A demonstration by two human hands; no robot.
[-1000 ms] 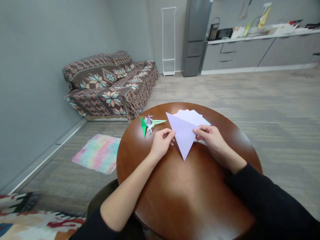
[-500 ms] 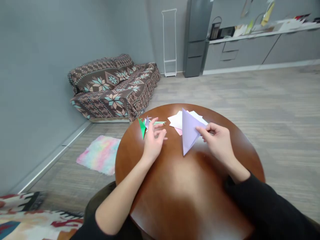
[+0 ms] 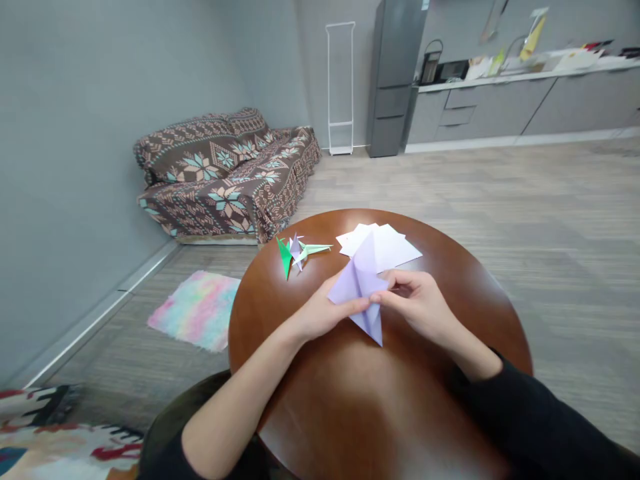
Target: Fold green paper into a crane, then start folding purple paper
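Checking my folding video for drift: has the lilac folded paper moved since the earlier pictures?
Yes. Against the green origami figure on the table, the lilac folded paper has shifted toward the person, its lower tip now further down the table.

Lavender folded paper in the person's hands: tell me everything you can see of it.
The lavender paper is a thin, matte sheet folded into a pointed, kite-like form with sharp creases, one flap jutting left. It is held tilted above the round wooden table, pinched between the left hand and right hand. Its lower tip points toward the person; whether it touches the table cannot be told.
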